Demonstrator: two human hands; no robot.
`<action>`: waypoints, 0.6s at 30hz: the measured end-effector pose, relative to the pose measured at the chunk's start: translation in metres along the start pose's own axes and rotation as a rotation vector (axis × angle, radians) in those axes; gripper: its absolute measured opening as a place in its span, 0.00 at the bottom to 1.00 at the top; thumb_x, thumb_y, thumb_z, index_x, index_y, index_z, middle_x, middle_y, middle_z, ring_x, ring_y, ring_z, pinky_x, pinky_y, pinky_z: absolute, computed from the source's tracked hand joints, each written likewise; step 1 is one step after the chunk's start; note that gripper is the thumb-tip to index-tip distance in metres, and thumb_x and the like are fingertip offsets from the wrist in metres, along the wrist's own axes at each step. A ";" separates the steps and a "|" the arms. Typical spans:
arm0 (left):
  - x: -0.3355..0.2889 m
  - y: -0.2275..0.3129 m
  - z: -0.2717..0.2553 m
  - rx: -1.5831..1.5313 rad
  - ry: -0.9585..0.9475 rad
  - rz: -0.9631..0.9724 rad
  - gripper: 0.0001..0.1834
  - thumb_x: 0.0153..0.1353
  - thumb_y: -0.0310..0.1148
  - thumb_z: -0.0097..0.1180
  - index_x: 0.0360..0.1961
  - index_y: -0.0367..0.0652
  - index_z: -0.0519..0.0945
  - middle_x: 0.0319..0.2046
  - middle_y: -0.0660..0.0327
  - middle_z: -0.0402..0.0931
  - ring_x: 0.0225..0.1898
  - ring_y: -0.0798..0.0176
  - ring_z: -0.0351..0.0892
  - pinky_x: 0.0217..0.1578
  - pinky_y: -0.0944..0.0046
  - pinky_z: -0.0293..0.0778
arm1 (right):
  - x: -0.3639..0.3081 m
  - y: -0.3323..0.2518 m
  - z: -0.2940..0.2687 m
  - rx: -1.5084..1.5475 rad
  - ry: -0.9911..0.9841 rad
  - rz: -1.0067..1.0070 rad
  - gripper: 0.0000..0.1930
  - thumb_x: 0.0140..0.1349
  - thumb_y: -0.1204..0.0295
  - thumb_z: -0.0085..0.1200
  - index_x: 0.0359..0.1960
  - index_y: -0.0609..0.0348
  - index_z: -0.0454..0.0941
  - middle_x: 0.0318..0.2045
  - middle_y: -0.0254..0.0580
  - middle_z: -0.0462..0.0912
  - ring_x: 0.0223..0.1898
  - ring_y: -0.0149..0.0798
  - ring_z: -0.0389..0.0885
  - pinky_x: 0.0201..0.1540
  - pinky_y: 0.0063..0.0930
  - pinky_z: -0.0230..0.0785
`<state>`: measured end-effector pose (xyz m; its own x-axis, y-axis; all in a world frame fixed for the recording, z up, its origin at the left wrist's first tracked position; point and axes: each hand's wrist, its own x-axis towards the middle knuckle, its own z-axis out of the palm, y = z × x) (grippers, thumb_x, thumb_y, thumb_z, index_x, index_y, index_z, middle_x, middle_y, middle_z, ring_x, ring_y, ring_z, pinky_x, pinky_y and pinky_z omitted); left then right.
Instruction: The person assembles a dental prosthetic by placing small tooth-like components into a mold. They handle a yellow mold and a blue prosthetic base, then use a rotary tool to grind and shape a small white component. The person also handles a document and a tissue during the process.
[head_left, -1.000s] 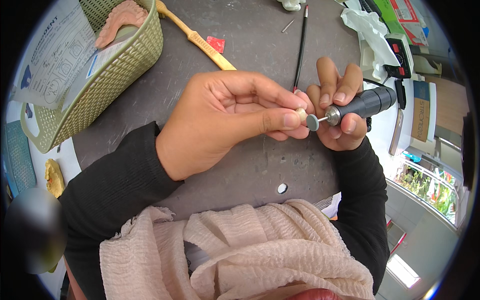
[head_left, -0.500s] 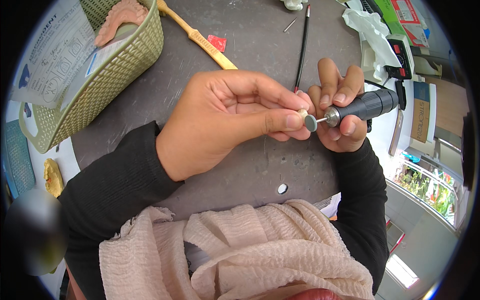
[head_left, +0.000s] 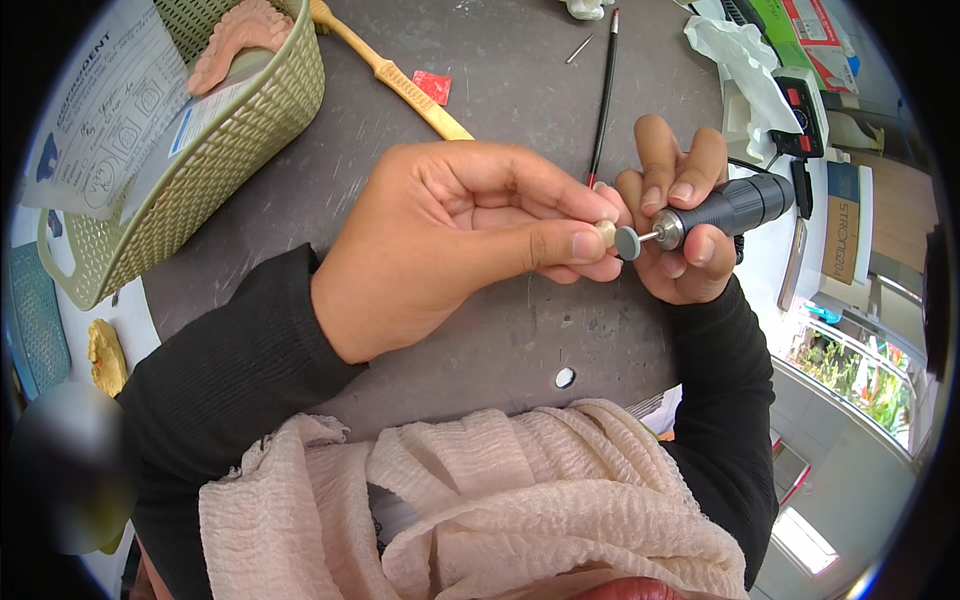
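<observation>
Between thumb and fingertips, my left hand (head_left: 450, 235) pinches a small cream-coloured dental crown (head_left: 605, 232), mostly covered by the fingers. My right hand (head_left: 685, 225) is wrapped round a black rotary handpiece (head_left: 735, 210). A grey-green abrasive disc (head_left: 627, 243) sits on the metal shank at its tip, right beside the crown; whether the two touch I cannot tell. Beyond the hands lies a thin black brush (head_left: 605, 100) with a red end. A wooden-handled tool (head_left: 400, 80) stretches behind my left hand.
At the left stands a woven green basket (head_left: 220, 150) holding a pink dental model (head_left: 240, 40) and papers. A yellowish cast piece (head_left: 105, 355) lies below it. A red scrap (head_left: 432, 87) and a small metal bur (head_left: 579, 48) rest on the grey table. Crumpled tissue (head_left: 740, 75) and a control box (head_left: 800, 115) are at right.
The disc and handpiece tip have shifted very slightly to the right. Both hands keep nearly the same place and grip.
</observation>
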<state>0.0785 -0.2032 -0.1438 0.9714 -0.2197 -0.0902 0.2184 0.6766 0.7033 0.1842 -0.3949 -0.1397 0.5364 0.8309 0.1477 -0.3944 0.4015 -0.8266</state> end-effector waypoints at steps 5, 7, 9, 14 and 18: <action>0.000 -0.001 -0.001 0.012 0.000 0.021 0.08 0.60 0.21 0.58 0.41 0.32 0.79 0.43 0.46 0.80 0.40 0.57 0.85 0.42 0.63 0.83 | 0.000 -0.001 0.000 -0.046 -0.004 0.016 0.14 0.55 0.74 0.64 0.38 0.56 0.71 0.33 0.40 0.71 0.23 0.28 0.72 0.30 0.21 0.71; 0.000 -0.002 -0.001 0.004 0.005 0.029 0.08 0.60 0.20 0.58 0.41 0.32 0.79 0.43 0.45 0.80 0.40 0.57 0.85 0.43 0.63 0.83 | 0.000 -0.001 0.003 -0.019 0.027 0.017 0.14 0.55 0.74 0.64 0.38 0.55 0.71 0.34 0.40 0.71 0.23 0.27 0.72 0.36 0.23 0.74; 0.000 -0.003 -0.001 0.002 0.007 0.041 0.08 0.60 0.20 0.58 0.41 0.32 0.79 0.43 0.45 0.80 0.40 0.57 0.85 0.43 0.63 0.83 | 0.001 -0.002 0.006 0.010 0.045 0.026 0.14 0.55 0.74 0.64 0.38 0.55 0.70 0.34 0.40 0.72 0.23 0.27 0.73 0.43 0.27 0.76; -0.001 -0.003 0.000 0.027 0.006 0.046 0.08 0.60 0.20 0.58 0.42 0.32 0.80 0.43 0.45 0.80 0.40 0.57 0.85 0.43 0.63 0.83 | 0.000 -0.003 0.000 -0.048 -0.012 0.024 0.14 0.55 0.75 0.63 0.38 0.55 0.70 0.34 0.39 0.71 0.22 0.26 0.73 0.57 0.36 0.73; 0.000 -0.002 0.000 0.009 0.016 0.036 0.08 0.60 0.20 0.58 0.42 0.32 0.80 0.43 0.45 0.80 0.40 0.56 0.85 0.43 0.62 0.83 | 0.002 -0.003 0.002 -0.008 0.022 0.028 0.13 0.54 0.76 0.63 0.38 0.55 0.70 0.33 0.39 0.71 0.21 0.26 0.73 0.59 0.40 0.71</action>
<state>0.0780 -0.2046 -0.1447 0.9801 -0.1836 -0.0760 0.1822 0.6772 0.7129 0.1844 -0.3938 -0.1359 0.5419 0.8329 0.1125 -0.4032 0.3751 -0.8347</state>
